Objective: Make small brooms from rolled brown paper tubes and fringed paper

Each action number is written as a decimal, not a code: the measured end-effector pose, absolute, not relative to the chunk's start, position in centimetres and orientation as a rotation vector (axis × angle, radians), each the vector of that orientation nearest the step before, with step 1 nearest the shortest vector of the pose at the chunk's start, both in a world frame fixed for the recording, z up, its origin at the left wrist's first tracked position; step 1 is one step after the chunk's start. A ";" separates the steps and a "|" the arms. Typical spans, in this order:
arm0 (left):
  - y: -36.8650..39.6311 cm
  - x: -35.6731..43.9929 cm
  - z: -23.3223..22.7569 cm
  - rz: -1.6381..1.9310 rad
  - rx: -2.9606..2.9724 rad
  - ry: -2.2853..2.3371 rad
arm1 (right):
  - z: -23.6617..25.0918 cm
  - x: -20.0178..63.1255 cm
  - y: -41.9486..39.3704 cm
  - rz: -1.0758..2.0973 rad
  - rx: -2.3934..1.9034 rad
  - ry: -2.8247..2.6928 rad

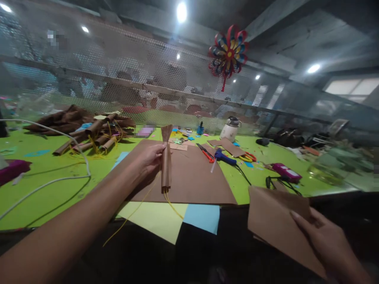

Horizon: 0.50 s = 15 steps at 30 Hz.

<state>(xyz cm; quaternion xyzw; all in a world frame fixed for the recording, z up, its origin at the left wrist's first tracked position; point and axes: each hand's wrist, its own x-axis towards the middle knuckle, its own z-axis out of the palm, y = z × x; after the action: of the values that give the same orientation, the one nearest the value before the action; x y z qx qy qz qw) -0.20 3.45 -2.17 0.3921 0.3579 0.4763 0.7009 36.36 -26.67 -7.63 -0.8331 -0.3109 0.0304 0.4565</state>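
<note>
The left hand (149, 159) has its grip closed around a rolled brown paper tube (166, 157), held upright over a large brown sheet (192, 177) on the green worktop (53, 173) — yellow strings (171, 203) trail from the tube's lower end. The right hand (325, 240) grips a brown paper piece (275, 221) by its near edge, well right of the tube. Beyond the left grip lie red scissors (205, 153) and a blue glue gun (225, 157); far to its left — a pile of finished tubes (94, 138).

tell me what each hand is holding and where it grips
The left hand holds a brown paper roll upright, fingers around its middle. The right hand holds a brown paper sheet by its right edge.
</note>
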 end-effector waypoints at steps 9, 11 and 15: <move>3.6 -0.4 -1.9 1.037 0.973 0.837 | -7.9 31.4 -24.6 0.102 -1.921 -0.956; 3.6 -0.5 -1.9 1.059 0.985 0.822 | -7.6 31.0 -24.0 0.044 -1.912 -0.995; 3.6 -0.6 -1.9 1.070 0.996 0.776 | -7.2 30.5 -23.2 0.061 -1.939 -1.020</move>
<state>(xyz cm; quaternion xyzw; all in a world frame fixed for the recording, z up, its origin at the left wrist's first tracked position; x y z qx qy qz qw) -0.59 3.56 -1.90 0.4431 0.3450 0.4761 0.6767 30.47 -23.24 -7.25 -0.7868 -0.4140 0.0247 0.4571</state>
